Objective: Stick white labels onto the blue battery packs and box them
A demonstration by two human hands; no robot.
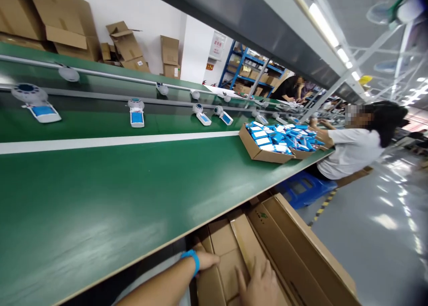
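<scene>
Cardboard box [277, 252] sits low beside the green table [100, 194], just past its near edge, flaps spread wide so the inside is reachable. Both hands are down inside it: the left hand [205, 259], blue band at the wrist, lies flat against an inner flap, and the right hand [259, 283] presses open-palmed on the flap beside it, fingers loose, gripping nothing, the two near each other but apart. Up on the table, white and blue devices [136, 112] lie spaced in a row along the far side. Further along the table a shallow tray [267, 152] holds blue packets, within easy reach of a seated co-worker [354, 145] at the table's edge.
</scene>
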